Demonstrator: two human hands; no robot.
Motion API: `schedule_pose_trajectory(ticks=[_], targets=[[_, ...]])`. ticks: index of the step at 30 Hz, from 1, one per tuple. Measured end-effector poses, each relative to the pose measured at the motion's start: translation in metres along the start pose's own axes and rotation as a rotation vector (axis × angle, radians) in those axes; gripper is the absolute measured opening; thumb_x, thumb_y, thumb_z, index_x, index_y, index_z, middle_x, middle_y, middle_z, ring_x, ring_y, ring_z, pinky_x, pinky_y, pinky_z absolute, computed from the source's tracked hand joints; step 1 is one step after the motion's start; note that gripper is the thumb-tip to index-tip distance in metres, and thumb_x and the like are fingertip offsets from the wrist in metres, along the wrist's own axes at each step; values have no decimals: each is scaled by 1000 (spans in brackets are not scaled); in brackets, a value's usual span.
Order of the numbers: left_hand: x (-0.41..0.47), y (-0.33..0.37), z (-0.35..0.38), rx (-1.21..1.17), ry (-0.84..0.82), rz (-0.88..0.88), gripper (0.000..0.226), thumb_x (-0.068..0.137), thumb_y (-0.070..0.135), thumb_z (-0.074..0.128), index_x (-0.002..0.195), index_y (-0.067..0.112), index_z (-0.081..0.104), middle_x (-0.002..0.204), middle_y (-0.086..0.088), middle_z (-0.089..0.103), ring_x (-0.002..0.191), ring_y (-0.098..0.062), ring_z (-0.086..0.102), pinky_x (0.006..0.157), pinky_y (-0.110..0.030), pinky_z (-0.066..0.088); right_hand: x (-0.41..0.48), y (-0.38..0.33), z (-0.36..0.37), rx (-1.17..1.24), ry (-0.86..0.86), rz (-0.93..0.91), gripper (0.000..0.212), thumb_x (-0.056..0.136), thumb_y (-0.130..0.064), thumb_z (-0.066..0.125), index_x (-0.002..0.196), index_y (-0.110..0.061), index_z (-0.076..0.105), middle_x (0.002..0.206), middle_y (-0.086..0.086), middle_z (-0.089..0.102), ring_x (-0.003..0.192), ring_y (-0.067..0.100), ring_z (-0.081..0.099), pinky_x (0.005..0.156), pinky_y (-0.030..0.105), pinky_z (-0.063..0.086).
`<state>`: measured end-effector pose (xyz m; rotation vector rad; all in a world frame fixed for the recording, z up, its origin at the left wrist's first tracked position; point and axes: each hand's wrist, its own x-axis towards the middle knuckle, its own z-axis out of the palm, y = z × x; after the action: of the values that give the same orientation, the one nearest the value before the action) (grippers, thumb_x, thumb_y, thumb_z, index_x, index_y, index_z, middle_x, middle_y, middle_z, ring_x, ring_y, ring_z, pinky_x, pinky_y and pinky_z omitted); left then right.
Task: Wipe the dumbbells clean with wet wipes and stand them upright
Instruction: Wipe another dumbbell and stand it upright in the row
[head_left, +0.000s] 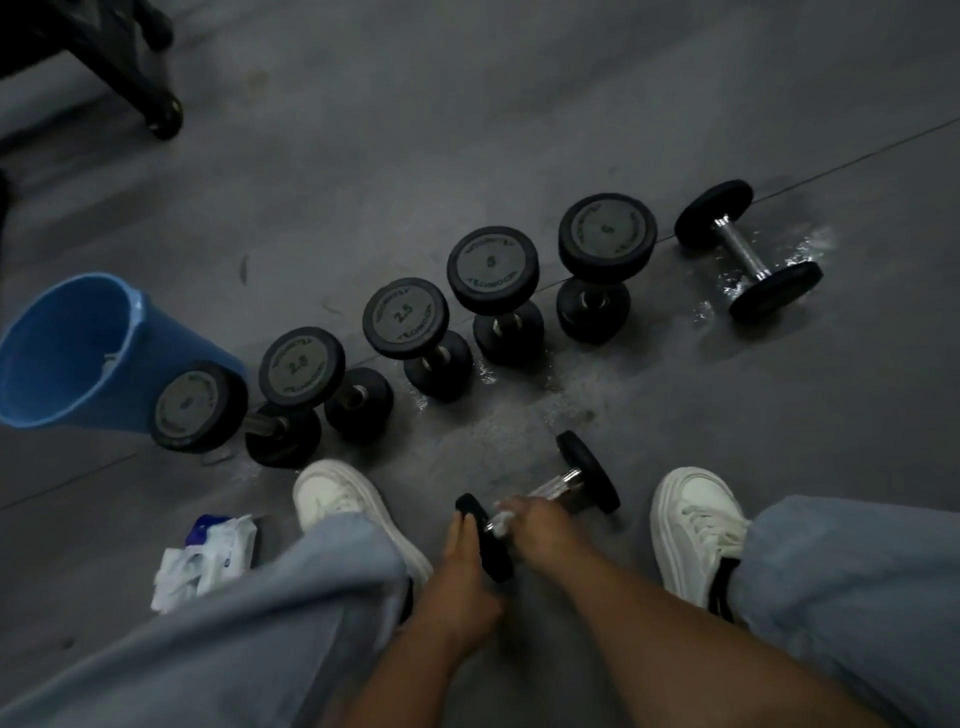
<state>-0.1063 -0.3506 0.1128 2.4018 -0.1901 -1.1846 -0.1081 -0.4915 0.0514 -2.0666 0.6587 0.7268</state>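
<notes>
At 6 o'clock a dumbbell (589, 470) is gripped by its near head in the left hand (462, 564); a wipe (501, 524) is clamped round its handle by the right hand (543, 527).

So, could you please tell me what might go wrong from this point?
1. The black round-headed dumbbell with a chrome handle lies on its side. Gripped by the left hand and wiped by the right hand with a white wet wipe, it might slip when lifted.
2. Wet patches on the grey floor lie near the white shoes, so slipping is possible.
3. The upright black dumbbells stand close together, so toppling one could knock its neighbours.
</notes>
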Motion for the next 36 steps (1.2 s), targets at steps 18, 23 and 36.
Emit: schedule_pose_trajectory(ticks=[18, 23, 36], targets=[[-22, 0, 28, 243, -17, -13, 100, 87, 23, 63, 157, 20, -9, 158, 6, -33, 124, -27, 55, 93, -34, 49, -22, 10, 21, 159, -83, 13, 33, 98, -29, 42, 127, -31, 58, 126, 3, 63, 108, 20, 61, 95, 26, 45], [-27, -1, 25, 221, -68, -19, 101, 88, 28, 64, 157, 23, -10, 157, 11, -34, 127, -24, 53, 95, -32, 49, -17, 22, -8, -64, 122, 160, 42, 102, -27, 34, 144, -33, 39, 131, 9, 59, 118, 28, 57, 98, 34, 42], [43, 9, 25, -383, 358, -111, 90, 85, 5, 60, 158, 14, 8, 166, 3, -8, 149, -18, 20, 102, -11, 15, 18, 2, -21, 18, 63, -29, 26, 98, -34, 47, 118, -39, 63, 112, -5, 67, 96, 11, 61, 81, 18, 42]])
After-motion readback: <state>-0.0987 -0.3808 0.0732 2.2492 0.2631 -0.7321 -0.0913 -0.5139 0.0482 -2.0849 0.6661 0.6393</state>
